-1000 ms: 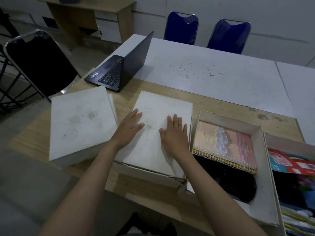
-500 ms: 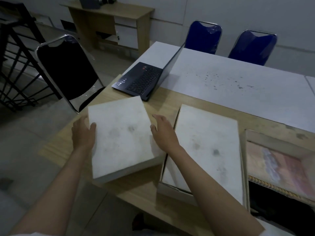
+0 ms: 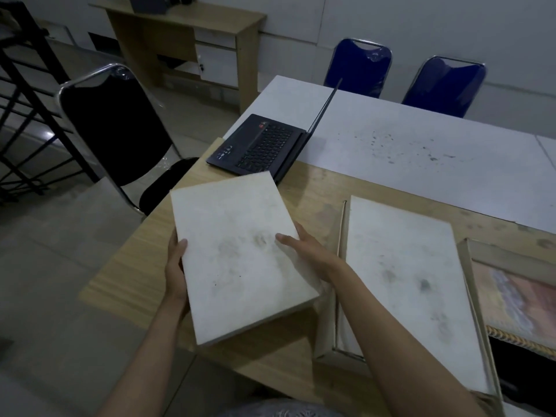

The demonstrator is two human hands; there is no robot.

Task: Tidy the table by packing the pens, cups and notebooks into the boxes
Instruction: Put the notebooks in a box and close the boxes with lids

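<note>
A white box lid (image 3: 237, 254) is tilted above the wooden table (image 3: 126, 266), held by both hands. My left hand (image 3: 176, 266) grips its left edge, thumb on top. My right hand (image 3: 310, 251) grips its right edge, thumb on top and fingers underneath. To the right stands a white box (image 3: 328, 326) with its lid (image 3: 412, 284) laid on it. Further right an open box (image 3: 478, 284) holds a spiral notebook (image 3: 520, 305) over something dark.
An open black laptop (image 3: 264, 145) sits just beyond the held lid. A white table (image 3: 421, 145) adjoins the wooden one at the back. A black chair (image 3: 111, 127) stands to the left, two blue chairs (image 3: 358, 67) at the far side.
My hands left the closed middle box, moved to the left lid, gripped its two sides and raised it off the table. The view swung left.
</note>
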